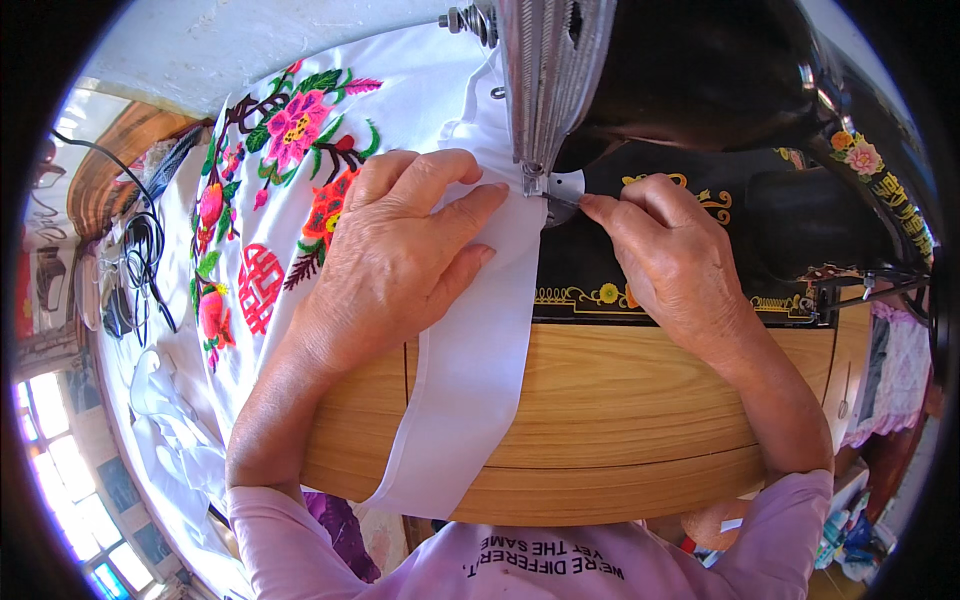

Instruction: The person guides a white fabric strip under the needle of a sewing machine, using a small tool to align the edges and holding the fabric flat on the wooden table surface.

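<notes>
White fabric with colourful floral embroidery (259, 172) spreads to the left of a black sewing machine (697, 82). A long white fabric strip (472, 390) runs from the presser foot (532, 180) down over the wooden table edge. My left hand (397, 240) lies with bent, spread fingers on the white cloth, left of the foot, pressing it flat. My right hand (667, 247) pinches a thin dark item, perhaps a small tool, whose tip reaches to the right side of the presser foot. The needle is hard to make out.
The wooden sewing table (630, 390) curves in front of me. Black cables (142, 247) hang at the far left, above crumpled white cloth (180, 442). The machine's handwheel side is at the right, near a lace-edged pink cloth (900, 375).
</notes>
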Demonstrator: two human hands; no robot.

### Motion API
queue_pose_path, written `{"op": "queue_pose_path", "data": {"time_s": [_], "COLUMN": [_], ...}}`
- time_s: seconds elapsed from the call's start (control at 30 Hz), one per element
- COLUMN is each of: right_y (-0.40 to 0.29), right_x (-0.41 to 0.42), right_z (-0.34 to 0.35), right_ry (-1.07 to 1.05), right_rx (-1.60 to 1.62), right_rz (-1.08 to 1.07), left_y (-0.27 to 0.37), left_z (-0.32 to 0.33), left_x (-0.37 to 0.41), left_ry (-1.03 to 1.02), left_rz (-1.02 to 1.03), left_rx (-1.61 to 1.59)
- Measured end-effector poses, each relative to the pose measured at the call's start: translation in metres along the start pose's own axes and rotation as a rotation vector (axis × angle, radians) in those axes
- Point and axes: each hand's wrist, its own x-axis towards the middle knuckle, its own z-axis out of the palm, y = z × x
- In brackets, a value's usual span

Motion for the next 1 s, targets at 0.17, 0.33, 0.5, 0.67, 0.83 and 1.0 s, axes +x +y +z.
{"op": "queue_pose_path", "data": {"time_s": [0.17,0.33,0.5,0.67,0.83,1.0], "right_y": [0.001,0.0,0.001,0.001,0.002,0.004], "right_x": [0.001,0.0,0.0,0.0,-0.001,-0.001], "right_z": [0.0,0.001,0.002,0.0,0.0,-0.006], "right_ry": [0.02,0.033,0.041,0.041,0.031,0.023], "right_rx": [-0.002,0.005,0.01,0.006,0.004,0.003], "right_rz": [-0.012,-0.011,-0.01,-0.011,-0.004,0.013], "left_y": [-0.001,-0.004,-0.007,-0.006,-0.006,-0.007], "left_z": [0.004,0.009,0.012,0.009,0.011,0.012], "left_x": [-0.001,-0.003,-0.002,-0.001,0.0,-0.001], "left_ry": [0.032,0.026,0.052,0.011,0.019,0.022], "left_rz": [0.002,-0.036,0.017,0.045,0.063,0.067], "left_rx": [-0.051,-0.213,-0.215,-0.16,-0.157,-0.16]}}
